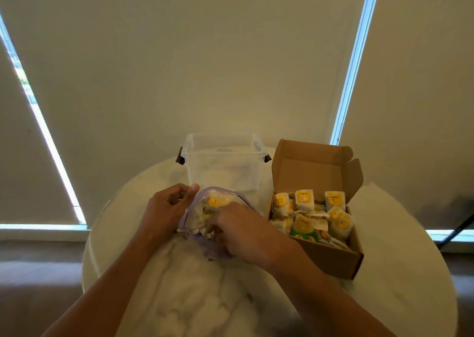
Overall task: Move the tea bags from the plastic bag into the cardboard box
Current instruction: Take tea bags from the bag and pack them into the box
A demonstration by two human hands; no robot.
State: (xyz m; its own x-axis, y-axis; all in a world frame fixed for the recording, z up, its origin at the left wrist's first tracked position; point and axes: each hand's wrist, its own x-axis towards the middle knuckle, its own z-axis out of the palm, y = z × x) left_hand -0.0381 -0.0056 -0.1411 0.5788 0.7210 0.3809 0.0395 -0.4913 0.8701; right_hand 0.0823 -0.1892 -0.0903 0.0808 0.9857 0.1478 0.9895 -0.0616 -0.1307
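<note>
The left hand (166, 208) pinches the purple-rimmed clear plastic bag (202, 223) open. The right hand (238, 234) reaches inside, fingers closed on white yellow-tagged tea bags (214, 202); the brown cardboard box (331, 257) sits just right of it.

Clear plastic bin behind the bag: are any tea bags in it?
No: the clear plastic bin looks empty, while tea bags show only in the plastic bag and the cardboard box.

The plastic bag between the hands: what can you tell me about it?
The plastic bag is clear and floppy with a purple zip rim, its mouth held open on the marble table. The left hand pinches its rim; the right hand reaches inside. Yellow-tagged tea bags show through it.
</note>
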